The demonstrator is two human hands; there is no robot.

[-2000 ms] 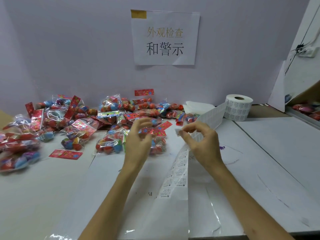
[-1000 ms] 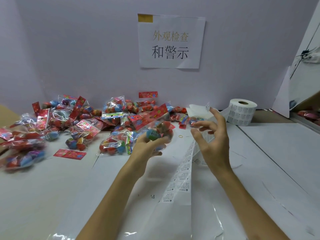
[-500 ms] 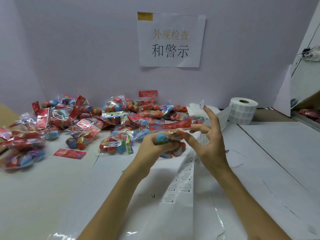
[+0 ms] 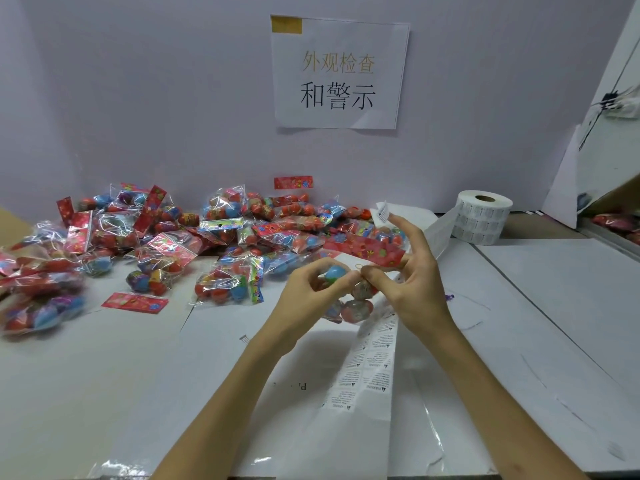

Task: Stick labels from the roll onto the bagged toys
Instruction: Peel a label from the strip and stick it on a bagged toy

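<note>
Bagged toy (image 4: pixel 356 299) held with red card header (image 4: pixel 367 249) running left-right.
Left hand (image 4: pixel 308 296) grips its crinkly clear plastic; right hand (image 4: pixel 415 289) pinches it, paper label (image 4: pixel 382 211) on raised fingertip (image 4: pixel 399 222).

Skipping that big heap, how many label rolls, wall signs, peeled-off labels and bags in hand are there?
label roll: 1
wall sign: 1
peeled label: 1
held bag: 1
Total: 4

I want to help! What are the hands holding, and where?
Left hand grips a toy bag by its eggs; right hand pinches its top, a label on one fingertip.
</note>
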